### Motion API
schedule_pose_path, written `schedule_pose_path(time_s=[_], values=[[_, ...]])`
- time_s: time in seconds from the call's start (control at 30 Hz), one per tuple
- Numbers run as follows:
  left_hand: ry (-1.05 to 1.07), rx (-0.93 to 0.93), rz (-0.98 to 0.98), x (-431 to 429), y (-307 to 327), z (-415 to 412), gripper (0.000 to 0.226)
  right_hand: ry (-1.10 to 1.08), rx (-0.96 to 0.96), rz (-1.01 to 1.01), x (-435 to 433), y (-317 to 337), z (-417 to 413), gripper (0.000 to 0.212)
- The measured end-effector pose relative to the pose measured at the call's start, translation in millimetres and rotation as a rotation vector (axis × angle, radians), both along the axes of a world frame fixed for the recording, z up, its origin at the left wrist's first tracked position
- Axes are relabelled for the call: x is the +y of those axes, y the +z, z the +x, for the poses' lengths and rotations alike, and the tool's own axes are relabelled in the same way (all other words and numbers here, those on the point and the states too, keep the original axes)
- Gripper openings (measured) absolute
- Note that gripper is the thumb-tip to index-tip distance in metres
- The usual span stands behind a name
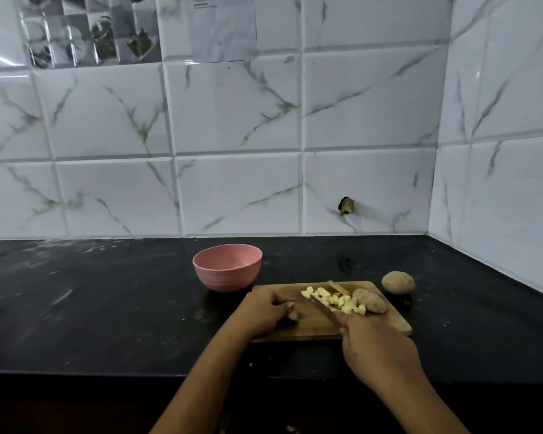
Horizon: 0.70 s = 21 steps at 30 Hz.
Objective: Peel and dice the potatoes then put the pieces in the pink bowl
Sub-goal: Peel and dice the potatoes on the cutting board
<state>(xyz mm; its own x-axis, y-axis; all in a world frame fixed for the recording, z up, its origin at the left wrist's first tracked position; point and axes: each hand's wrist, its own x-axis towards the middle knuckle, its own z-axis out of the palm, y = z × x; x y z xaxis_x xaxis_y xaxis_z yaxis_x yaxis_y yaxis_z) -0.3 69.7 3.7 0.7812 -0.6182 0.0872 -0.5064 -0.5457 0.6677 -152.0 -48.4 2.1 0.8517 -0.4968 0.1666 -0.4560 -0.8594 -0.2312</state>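
Two brown unpeeled potatoes: the longer potato [370, 300] lies on the rectangular wooden cutting board [314, 327] against pale-yellow diced pieces [342, 302], long axis far-left to near-right; the rounder potato [398, 281] sits on the black counter [107, 308]. The right hand [373, 343] grips a steel knife [325, 310], tip pointing far-left. The left hand [267, 311] curls its fingers on the board, around what I cannot tell. The round pink bowl [227, 267] stands behind the board's left corner.
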Motion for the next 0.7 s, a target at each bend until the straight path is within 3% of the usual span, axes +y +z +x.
schedule_pose_path(time_s=[0.1, 0.33, 0.53, 0.7], values=[[0.008, -0.073, 0.055, 4, -3, 1, 0.025, 0.003, -0.028, 0.015, 2, 1, -3, 0.047], [0.103, -0.144, -0.037, 0, -11, -3, 0.030, 0.093, -0.134, 0.057, 23, 0, -3, 0.045], [0.188, -0.130, -0.168, -6, -25, -8, 0.027, 0.129, -0.122, 0.090, 30, 2, 0, 0.045], [0.201, -0.149, -0.111, -7, -25, -8, 0.026, 0.123, -0.062, 0.042, 32, -1, 4, 0.050]])
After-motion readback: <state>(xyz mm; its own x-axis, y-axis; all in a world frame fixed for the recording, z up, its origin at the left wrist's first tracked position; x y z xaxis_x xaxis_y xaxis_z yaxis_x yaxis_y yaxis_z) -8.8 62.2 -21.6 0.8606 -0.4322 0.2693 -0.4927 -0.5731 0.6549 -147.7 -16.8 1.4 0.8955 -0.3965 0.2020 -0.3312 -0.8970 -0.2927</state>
